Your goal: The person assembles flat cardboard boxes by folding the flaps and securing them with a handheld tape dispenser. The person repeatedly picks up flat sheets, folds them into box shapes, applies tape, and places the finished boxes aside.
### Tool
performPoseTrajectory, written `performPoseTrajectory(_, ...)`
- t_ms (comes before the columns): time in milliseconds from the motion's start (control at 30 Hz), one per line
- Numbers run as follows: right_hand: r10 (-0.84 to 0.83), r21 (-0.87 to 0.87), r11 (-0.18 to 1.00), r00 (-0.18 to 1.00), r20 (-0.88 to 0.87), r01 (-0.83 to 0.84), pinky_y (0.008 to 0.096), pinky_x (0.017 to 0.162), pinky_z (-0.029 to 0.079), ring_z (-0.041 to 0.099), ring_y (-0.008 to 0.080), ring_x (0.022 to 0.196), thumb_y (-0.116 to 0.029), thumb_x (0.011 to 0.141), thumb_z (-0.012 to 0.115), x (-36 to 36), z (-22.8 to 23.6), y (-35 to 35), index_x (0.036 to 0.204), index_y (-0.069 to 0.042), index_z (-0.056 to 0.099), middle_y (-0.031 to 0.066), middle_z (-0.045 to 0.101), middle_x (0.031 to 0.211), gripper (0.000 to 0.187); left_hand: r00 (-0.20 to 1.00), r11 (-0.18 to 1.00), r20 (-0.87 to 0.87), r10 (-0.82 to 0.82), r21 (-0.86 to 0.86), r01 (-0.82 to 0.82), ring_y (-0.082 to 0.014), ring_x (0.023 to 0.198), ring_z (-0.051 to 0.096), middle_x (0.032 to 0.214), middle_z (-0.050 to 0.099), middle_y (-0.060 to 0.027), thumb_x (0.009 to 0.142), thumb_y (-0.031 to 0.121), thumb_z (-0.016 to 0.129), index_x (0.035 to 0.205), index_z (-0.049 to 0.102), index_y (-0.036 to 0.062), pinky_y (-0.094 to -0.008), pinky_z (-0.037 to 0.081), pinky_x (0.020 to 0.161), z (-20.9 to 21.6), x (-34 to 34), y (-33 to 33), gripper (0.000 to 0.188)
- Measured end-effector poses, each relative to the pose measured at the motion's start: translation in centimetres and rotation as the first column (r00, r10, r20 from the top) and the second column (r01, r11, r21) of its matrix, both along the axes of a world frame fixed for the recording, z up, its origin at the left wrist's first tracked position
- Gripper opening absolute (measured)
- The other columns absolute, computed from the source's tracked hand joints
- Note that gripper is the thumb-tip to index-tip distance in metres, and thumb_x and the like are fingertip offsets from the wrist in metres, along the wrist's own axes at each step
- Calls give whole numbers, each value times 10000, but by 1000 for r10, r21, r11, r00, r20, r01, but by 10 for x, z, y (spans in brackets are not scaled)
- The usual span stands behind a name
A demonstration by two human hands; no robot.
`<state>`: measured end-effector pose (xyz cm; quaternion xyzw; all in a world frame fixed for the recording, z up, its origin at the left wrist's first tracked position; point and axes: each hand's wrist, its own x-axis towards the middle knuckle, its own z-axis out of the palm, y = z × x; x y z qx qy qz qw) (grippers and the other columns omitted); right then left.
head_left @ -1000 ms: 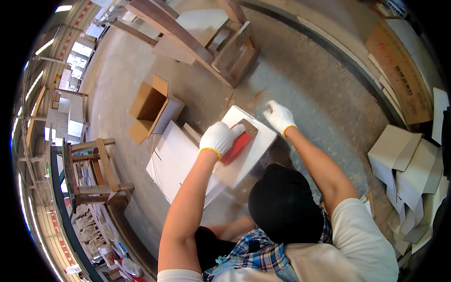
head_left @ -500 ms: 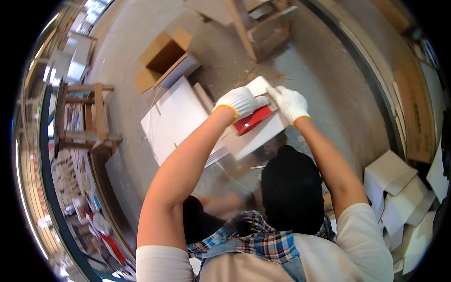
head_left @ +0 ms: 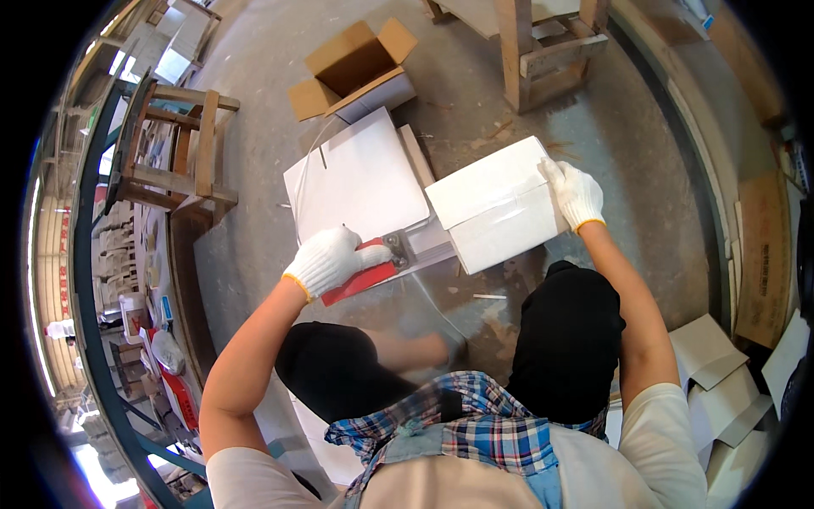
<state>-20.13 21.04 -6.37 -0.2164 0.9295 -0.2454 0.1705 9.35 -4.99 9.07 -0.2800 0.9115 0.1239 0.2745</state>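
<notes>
My left hand (head_left: 325,261), in a white knit glove with a yellow cuff, is closed round a red tool (head_left: 363,282) with a grey metal end. It holds the tool above the near edge of a stack of flat white cardboard (head_left: 356,174). A closed white carton (head_left: 500,212) with a seam across its top lies to the right of the stack. My right hand (head_left: 577,193), gloved the same way, grips the carton's right end, its thumb over the upper edge and its other fingers partly hidden.
Beyond the stack stands an open brown-lined box (head_left: 352,72). Wooden trestle legs (head_left: 513,55) rise at the far side, and a wooden stool (head_left: 203,144) is at the left. White cartons (head_left: 716,373) pile up at the right. My knees (head_left: 568,331) flank the near floor.
My left hand has drawn the red tool off the white carton, leftward and nearer to me. My right hand stays at the carton's right end. The view has shifted.
</notes>
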Motion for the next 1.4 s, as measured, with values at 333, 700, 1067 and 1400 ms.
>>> performPoseTrajectory(333,-16,9,1000,1000,-13,17,495,865,494,658,427,1018,-708,933,371,5,3,-3,1081,-127,734,231,711,1036,701,1000,997,-1,-17,-75,17,-388,692,698,725,676,-258,891,671,546,776,746,-24,-448,560,696,-45,1,6,732)
performPoseTrajectory(700,-12,1,1000,1000,-17,12,499,877,490,646,434,1030,-687,943,396,7,2,-6,1094,-132,732,226,709,1051,666,1000,993,-4,-2,114,3,-425,801,705,875,699,-305,849,652,593,911,738,-77,-459,556,764,-111,-54,9,746)
performPoseTrajectory(1067,-2,-5,1000,999,-35,2,507,884,486,644,433,1038,-686,951,382,4,-3,-3,1101,-128,726,223,707,1065,672,895,720,114,430,555,-417,-227,809,682,957,736,-164,775,498,747,1032,740,-67,-376,544,734,-159,-17,-45,620)
performPoseTrajectory(1400,1,-29,1000,1000,-25,-1,509,886,481,640,444,1036,-697,950,374,5,3,-8,1092,-123,728,226,706,1061,689,842,795,-408,353,-343,-500,-358,913,714,979,714,-236,833,269,622,1086,668,36,-454,562,799,-243,28,-112,347)
